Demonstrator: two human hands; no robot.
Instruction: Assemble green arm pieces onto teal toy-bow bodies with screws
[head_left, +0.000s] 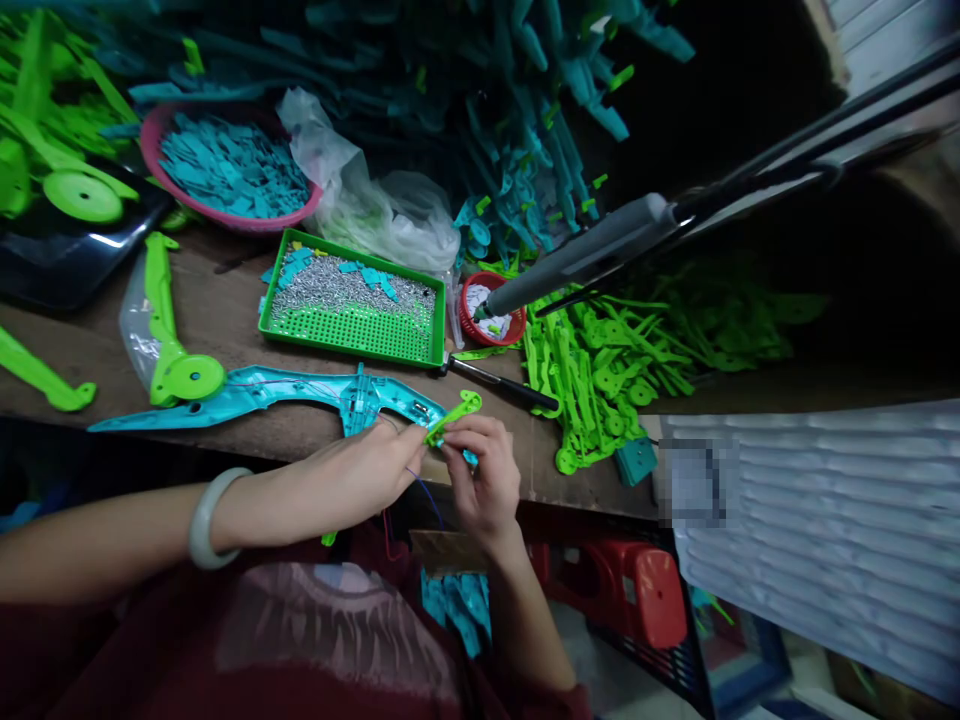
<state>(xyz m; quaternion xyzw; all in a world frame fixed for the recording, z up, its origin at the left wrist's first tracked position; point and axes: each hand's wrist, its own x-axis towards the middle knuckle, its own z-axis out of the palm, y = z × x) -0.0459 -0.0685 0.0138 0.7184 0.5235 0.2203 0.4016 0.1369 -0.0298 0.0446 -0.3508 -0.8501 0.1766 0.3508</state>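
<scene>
A turquoise plastic bow-shaped half shell (pixel 300 388) lies along the table's front edge, its inner side up, with thin wires on it. My left hand (pixel 367 465) is closed over the right part of this shell, its fingertips by a small green plastic arm (pixel 463 404). Pinched in my right hand (pixel 486 475) is the lower part of that green arm, just above the shell's right end. My fingers partly hide both pieces. A blue wire (pixel 427 487) hangs below my hands.
A green tray (pixel 352 345) of small metal screws stands behind the shell. Beside it are a screwdriver (pixel 499 383), a red basket (pixel 517 325) and piled green parts (pixel 600 380). A grey hanging power driver (pixel 585 250) slants in from the right. A pink basin (pixel 232 222) holds turquoise pieces.
</scene>
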